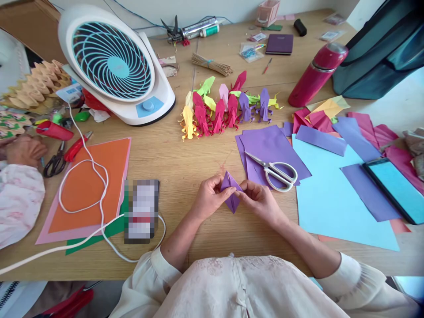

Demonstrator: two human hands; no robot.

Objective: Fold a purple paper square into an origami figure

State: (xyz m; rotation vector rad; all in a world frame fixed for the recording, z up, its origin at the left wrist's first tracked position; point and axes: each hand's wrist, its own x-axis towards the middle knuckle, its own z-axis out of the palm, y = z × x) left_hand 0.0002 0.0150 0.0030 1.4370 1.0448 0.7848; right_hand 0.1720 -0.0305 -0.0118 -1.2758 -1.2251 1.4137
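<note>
While one fan (114, 66) stands toward the table's (185, 161) back left corner, the left hand (210, 193) and right hand (260, 199) clamp closed fingertips on one folded purple paper (233, 203).

purple folded paper (232, 204), orange sheet (99, 185), red-pink thermos (314, 79)

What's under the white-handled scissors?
Overlapping purple paper sheets show around and under the scissors. The spots directly beneath the blades and handles are covered, and the sheet count can't be told.
</note>
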